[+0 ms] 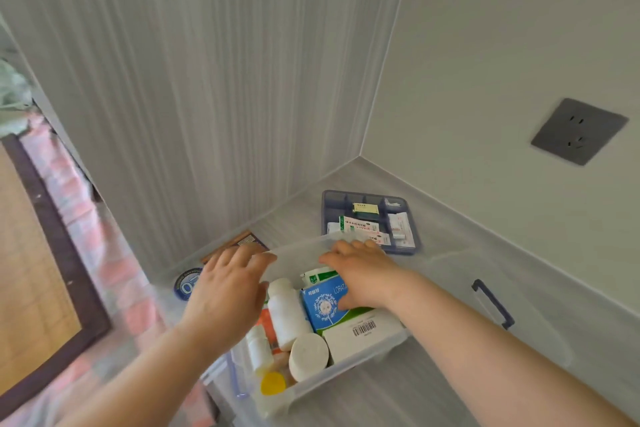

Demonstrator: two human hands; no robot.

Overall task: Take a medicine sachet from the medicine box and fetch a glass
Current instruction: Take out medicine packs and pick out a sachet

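A clear plastic medicine box (pixel 363 355) stands open on a grey counter in a corner. Inside are white bottles (pixel 287 312), a blue carton (pixel 327 305), a white barcoded carton (pixel 363 331) and a green-and-white sachet (pixel 320 277). My left hand (pixel 227 295) hovers over the box's left side, fingers spread, holding nothing. My right hand (pixel 363 274) reaches into the box's far side and rests on the blue carton beside the sachet; whether its fingers pinch anything I cannot tell. No glass is in view.
A blue compartment tray (pixel 414 248) with small medicine packets lies behind the box. The box's clear lid with a blue handle (pixel 491 303) rests to the right. A brown packet (pixel 239 243) and round blue label (pixel 187 282) lie left. A wall socket (pixel 578 131) sits at right.
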